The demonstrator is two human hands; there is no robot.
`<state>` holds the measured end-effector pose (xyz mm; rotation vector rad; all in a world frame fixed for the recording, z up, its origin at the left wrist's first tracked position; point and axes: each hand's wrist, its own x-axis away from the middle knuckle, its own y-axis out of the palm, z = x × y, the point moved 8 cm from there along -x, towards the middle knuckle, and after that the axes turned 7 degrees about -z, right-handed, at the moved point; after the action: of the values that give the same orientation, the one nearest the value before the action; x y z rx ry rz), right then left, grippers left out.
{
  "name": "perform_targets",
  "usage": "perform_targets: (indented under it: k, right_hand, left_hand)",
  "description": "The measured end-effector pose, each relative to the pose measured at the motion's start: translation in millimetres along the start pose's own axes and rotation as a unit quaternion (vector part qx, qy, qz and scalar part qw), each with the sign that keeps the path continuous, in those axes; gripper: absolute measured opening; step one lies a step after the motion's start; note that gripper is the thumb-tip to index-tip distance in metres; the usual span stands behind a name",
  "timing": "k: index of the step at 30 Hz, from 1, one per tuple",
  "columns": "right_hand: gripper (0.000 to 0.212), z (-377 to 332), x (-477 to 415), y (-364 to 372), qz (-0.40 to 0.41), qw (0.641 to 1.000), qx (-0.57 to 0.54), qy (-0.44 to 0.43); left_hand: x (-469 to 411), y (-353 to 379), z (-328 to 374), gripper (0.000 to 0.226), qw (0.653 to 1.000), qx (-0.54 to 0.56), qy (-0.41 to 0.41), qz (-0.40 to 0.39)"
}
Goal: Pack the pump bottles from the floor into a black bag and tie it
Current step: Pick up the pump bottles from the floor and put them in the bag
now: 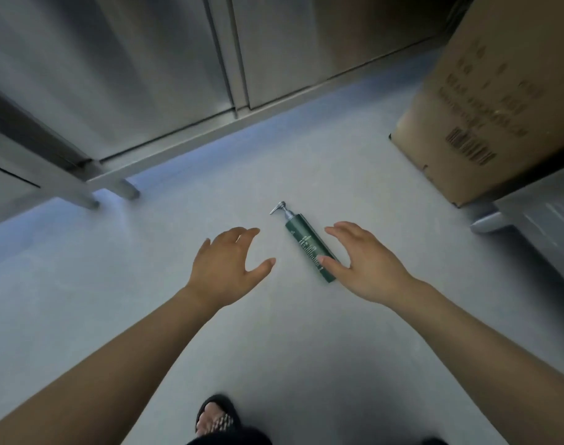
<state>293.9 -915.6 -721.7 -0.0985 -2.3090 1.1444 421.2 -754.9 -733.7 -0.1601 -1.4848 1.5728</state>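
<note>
A dark green pump bottle (306, 244) with a silver pump head lies on its side on the grey floor, pump pointing away from me. My right hand (364, 261) hovers over its lower end, fingers spread, thumb over the bottle's base; I cannot tell whether it touches. To the bottle's left my left hand (229, 261) is held out with fingers apart and nothing in it. No black bag is in view.
Stainless steel cabinets (146, 75) on short legs stand along the far side. A large cardboard box (499, 101) sits at the right beside another steel unit (547, 226). My foot in a dark sandal (216, 419) shows at the bottom edge.
</note>
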Motion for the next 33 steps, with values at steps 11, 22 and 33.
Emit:
perform_targets:
  k: [11,22,33]
  right_hand:
    - [0.064,97.9,-98.7,130.4,0.035,0.999,0.012,0.024]
    - [0.068,114.7,-119.9,144.7,0.038,0.999,0.017,0.036]
    - [0.067,125.8,-114.4,188.2,0.025,0.999,0.001,0.044]
  left_hand:
    - [-109.2,179.0,-57.0,0.071,0.999,-0.030,-0.001,-0.014]
    - [-123.0,227.8,-91.3,0.090,0.996,-0.032,-0.053,-0.063]
    - [-122.2,265.0,-98.2,0.099,0.994,-0.062,-0.049,-0.069]
